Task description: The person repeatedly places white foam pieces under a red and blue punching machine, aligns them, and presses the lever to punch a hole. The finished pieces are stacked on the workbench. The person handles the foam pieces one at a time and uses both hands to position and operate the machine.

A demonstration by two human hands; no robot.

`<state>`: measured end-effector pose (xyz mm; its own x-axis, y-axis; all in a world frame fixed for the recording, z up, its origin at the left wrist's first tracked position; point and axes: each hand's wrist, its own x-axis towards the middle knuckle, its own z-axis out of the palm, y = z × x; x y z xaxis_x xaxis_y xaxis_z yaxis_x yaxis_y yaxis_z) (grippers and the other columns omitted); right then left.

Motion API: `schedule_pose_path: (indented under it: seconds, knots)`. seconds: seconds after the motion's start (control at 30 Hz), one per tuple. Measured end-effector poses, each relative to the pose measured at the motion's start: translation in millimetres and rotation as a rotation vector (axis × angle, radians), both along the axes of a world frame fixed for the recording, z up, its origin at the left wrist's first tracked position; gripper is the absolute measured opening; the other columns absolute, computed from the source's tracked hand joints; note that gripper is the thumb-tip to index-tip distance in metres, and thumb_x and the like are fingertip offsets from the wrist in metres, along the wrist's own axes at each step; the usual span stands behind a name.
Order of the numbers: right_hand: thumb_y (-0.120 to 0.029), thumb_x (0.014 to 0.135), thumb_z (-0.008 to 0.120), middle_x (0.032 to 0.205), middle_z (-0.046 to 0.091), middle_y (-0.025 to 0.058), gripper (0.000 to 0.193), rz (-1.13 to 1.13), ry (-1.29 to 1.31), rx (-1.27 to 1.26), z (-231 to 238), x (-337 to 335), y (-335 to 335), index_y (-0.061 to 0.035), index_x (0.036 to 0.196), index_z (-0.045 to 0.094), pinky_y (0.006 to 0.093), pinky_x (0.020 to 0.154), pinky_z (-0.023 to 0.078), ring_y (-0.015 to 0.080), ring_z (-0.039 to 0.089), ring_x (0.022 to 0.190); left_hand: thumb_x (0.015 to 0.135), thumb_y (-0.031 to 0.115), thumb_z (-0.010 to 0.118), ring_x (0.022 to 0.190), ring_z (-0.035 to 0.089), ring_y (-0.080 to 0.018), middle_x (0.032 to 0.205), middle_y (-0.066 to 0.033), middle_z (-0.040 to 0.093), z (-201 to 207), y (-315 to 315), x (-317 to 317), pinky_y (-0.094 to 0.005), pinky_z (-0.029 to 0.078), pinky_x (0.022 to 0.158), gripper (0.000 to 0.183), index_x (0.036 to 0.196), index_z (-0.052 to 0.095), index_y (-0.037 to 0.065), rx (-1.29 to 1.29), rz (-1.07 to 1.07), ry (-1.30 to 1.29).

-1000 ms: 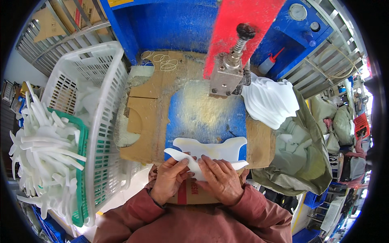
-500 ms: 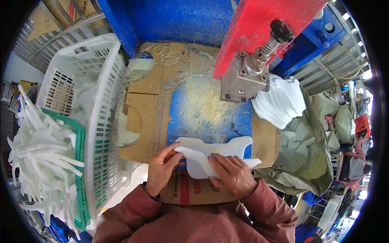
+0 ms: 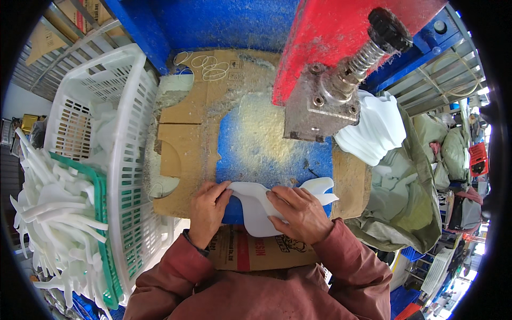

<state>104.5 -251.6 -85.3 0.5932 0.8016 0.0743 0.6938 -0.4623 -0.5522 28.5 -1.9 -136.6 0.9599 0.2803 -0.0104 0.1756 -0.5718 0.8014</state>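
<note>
White, curved, flat foam-like pieces point(image 3: 258, 213) lie one over another at the near edge of the worktable, their right ends fanned apart. My left hand point(image 3: 209, 208) pinches the upper left corner between thumb and fingers. Across the middle, my right hand point(image 3: 300, 212) grips the pieces with its fingers curled over the top, hiding part of them. Beyond them is a dusty blue board point(image 3: 229, 160) coated with pale yellow powder. The metal head of a red machine point(image 3: 320, 112) hangs over the board's far right part.
At left stands a white slotted basket point(image 3: 128, 176). A green crate point(image 3: 106, 229) beside it is heaped with white strips point(image 3: 58, 213). A stack of white shaped pieces point(image 3: 373, 128) sits right of the machine head, beside an olive sack point(image 3: 421, 213) holding white pieces. Cardboard point(image 3: 184, 138) covers the table.
The upper piece has moved over the lower one, so their left parts now overlap more closely. My left hand has shifted slightly left and keeps its pinch.
</note>
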Motion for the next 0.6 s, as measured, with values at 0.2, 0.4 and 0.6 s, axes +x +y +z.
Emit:
schedule_pose_path:
  seconds: [0.2, 0.4, 0.6]
  knots:
    - [-0.022, 0.084, 0.077, 0.12, 0.06, 0.0128, 0.049, -0.003, -0.039, 0.008, -10, 5, 3, -0.001, 0.126, 0.063, 0.0442, 0.085, 0.054, 0.033, 0.065, 0.095, 0.092, 0.005, 0.075, 0.08, 0.068, -0.0288, 0.089, -0.0162, 0.067, 0, -1, 4, -0.0365, 0.053, 0.073, 0.02, 0.111, 0.077, -0.002, 0.027, 0.002, 0.023]
    - [-0.021, 0.083, 0.076, 0.116, 0.059, 0.0121, 0.046, 0.005, -0.046, -0.019, -14, 7, 4, -0.0015, 0.123, 0.064, 0.044, 0.085, 0.054, 0.0328, 0.065, 0.096, 0.093, 0.01, 0.076, 0.083, 0.069, -0.0341, 0.093, -0.0166, 0.069, 0, -2, 4, -0.0409, 0.055, 0.075, 0.02, 0.111, 0.076, 0.0, 0.027, -0.029, 0.032]
    - [-0.02, 0.084, 0.077, 0.119, 0.058, 0.0125, 0.043, 0.005, -0.046, -0.098, -12, 8, 8, -0.0016, 0.121, 0.066, 0.044, 0.087, 0.055, 0.0327, 0.066, 0.096, 0.093, 0.011, 0.076, 0.084, 0.069, -0.0377, 0.093, -0.0163, 0.07, -6, -1, 9, -0.0443, 0.055, 0.074, 0.015, 0.105, 0.076, 0.001, 0.077, -0.039, -0.013]
